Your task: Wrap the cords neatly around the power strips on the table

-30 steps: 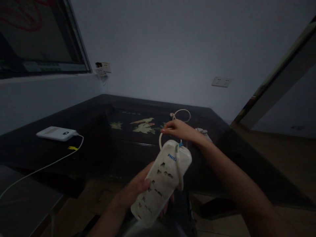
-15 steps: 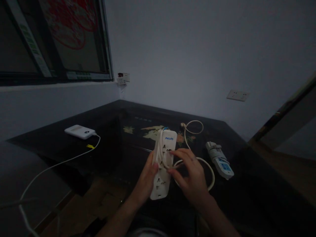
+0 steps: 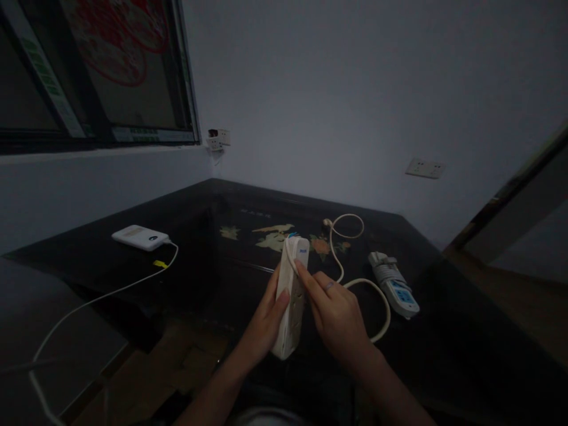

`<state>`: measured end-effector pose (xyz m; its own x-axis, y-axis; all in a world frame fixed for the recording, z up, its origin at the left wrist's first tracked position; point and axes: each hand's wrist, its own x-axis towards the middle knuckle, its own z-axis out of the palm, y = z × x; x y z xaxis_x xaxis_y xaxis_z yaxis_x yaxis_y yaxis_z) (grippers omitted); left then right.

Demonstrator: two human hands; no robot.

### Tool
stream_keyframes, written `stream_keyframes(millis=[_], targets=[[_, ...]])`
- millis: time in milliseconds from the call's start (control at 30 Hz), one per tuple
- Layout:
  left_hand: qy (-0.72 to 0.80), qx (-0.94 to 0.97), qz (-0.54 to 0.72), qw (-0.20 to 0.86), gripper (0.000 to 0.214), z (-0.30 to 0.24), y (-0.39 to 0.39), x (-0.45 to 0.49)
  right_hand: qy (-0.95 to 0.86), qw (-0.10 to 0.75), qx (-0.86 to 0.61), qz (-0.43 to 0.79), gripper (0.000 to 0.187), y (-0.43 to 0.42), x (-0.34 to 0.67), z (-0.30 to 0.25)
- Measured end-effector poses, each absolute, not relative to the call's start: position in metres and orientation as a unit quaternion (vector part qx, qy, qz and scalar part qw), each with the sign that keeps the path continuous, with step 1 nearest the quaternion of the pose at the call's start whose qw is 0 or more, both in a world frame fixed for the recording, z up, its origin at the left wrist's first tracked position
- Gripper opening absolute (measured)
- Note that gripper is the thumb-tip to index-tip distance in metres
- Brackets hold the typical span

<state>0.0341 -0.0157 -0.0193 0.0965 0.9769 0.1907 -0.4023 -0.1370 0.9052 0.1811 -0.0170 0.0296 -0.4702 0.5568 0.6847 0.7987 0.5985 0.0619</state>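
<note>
In my left hand (image 3: 266, 313) is a white power strip (image 3: 289, 334), tilted upright with its side partly turned toward me. My left thumb lies along its near side. The strip's white cord (image 3: 387, 305) runs up over its top end. My right hand (image 3: 337, 310) is closed at the strip's right side, its index finger pressing the cord near the printed end. The other right fingers are curled, and what lies under them is partly hidden. From there the cord loops right and back across the table to its plug (image 3: 327, 223).
A second power strip (image 3: 402, 296), wrapped in its grey cord, lies on the dark table (image 3: 199, 207) to the right. At left sits a white power bank (image 3: 139, 236) with a cable (image 3: 106, 294) trailing off the edge. Wall sockets (image 3: 425, 168) are behind.
The strip has turned so that its side shows more. My right hand has drawn the slack cord loop off the strip's face, and its index finger now presses near the top.
</note>
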Motion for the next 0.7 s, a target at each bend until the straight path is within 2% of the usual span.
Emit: stream_keyframes(millis=[100,233,367,500,700], targets=[[0.301,0.464,0.592,0.586,0.061,-0.018,-0.015,0.035,-0.843,0.293,-0.405,-0.198,0.048,-0.014,0.184,0.029],[0.308,0.512,0.571,0.563,0.075,-0.014,-0.015,0.036,-0.852,0.278,-0.401,-0.190,0.048,-0.013,0.185,0.025],[0.329,0.536,0.573,0.525,0.075,-0.012,-0.017,0.036,-0.854,0.271,-0.405,-0.185,0.045,-0.015,0.185,0.022],[0.361,0.565,0.554,0.493,0.092,-0.014,-0.021,0.036,-0.862,0.273,-0.387,-0.182,0.040,-0.017,0.185,0.019],[0.371,0.634,0.535,0.417,0.078,-0.025,-0.018,0.036,-0.867,0.304,-0.345,-0.192,0.034,-0.016,0.186,0.016]])
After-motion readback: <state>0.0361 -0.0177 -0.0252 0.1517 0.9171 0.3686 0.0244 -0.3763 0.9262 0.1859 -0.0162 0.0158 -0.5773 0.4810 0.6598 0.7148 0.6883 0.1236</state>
